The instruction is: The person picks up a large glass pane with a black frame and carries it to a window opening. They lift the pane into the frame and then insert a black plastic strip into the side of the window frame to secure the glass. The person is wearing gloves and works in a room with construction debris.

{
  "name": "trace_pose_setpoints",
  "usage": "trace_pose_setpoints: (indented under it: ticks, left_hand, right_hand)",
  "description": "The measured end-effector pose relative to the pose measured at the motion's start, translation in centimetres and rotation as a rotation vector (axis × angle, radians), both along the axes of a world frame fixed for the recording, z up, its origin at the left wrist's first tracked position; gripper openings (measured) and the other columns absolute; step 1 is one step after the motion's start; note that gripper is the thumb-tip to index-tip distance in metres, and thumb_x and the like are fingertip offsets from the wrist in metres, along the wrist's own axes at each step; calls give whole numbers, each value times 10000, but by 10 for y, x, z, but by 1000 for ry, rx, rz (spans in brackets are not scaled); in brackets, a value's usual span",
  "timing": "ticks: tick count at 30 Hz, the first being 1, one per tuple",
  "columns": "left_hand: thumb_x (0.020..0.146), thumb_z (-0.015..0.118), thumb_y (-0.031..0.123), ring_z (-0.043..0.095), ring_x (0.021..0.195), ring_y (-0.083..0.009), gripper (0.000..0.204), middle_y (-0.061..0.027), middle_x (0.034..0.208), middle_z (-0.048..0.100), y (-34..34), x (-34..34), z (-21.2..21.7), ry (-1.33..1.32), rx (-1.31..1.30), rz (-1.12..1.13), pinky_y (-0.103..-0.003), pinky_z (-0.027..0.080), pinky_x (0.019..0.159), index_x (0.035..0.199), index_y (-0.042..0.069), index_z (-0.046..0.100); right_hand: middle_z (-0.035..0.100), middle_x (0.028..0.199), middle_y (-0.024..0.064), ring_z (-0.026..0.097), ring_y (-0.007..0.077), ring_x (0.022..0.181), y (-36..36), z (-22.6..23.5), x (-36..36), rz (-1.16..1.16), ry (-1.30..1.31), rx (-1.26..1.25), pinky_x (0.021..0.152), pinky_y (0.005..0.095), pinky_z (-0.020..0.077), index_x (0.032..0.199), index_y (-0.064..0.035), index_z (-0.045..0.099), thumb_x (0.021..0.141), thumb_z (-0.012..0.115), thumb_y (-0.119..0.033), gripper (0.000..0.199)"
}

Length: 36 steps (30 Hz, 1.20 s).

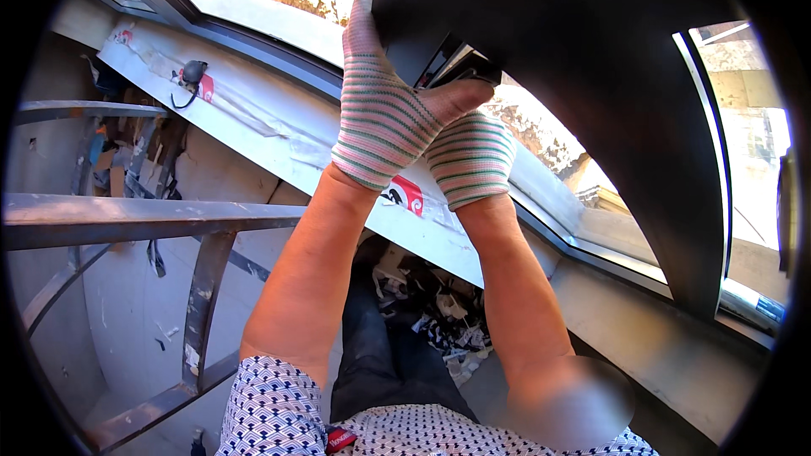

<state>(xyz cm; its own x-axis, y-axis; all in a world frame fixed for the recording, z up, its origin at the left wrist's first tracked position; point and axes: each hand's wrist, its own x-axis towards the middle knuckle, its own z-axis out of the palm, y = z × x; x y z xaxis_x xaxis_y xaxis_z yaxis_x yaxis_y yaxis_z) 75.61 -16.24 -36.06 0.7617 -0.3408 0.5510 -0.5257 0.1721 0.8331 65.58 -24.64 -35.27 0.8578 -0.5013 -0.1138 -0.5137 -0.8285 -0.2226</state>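
Both my hands wear knit gloves striped in pink, white and green and reach up to a large dark panel (583,59) that fills the upper right. My left hand (384,110) is at its lower left corner, fingers up along the side edge and thumb across below, gripping the panel. A small dark bracket-like piece (473,66) with a pale strip sits by that thumb. Just right of and partly behind the left hand is my right hand (475,152), raised against the panel's lower part. Its fingers are hidden, so what it grips does not show.
A window sill (296,139) covered in white film runs diagonally under my hands, with a dark round object with a cord (193,73) on it. Metal railing bars (152,218) stand at left. Debris (435,308) lies below the sill. Dark window frame (253,42) borders the opening.
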Motion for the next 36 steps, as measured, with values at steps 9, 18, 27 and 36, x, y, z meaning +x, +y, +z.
trace_pose_setpoints:
  ticks: [9,18,27,36]
  left_hand:
    - [633,972,332,519,1202,-290,1131,-138,1270,482,2,-10,7,66,111,58,-431,466,1048,1477,65,268]
    - [749,909,290,513,1236,-310,930,-165,1307,491,16,-27,22,23,150,165,-447,414,1103,1451,26,360]
    - [981,695,306,574,1233,-277,660,-223,1316,566,58,-47,-34,636,-33,204,-367,484,1067,1449,-64,412]
    - [1000,667,257,613,1138,-192,497,-148,1234,622,83,-46,-94,848,-15,237,-301,506,1011,1369,-44,522]
  right_hand:
    - [730,864,150,692,307,790,-3,13,4,84,70,13,712,408,555,1021,-59,733,965,590,-263,255]
    - [724,872,119,699,276,802,-3,-2,-7,218,-353,-186,702,363,554,1031,-51,706,982,618,-360,325]
    - [729,706,86,727,183,657,14,17,-32,-101,-546,156,632,294,572,915,-7,744,910,728,-321,315]
    - [739,809,136,749,240,762,-3,-3,-34,-73,-544,135,646,304,590,1049,7,676,931,703,-315,344]
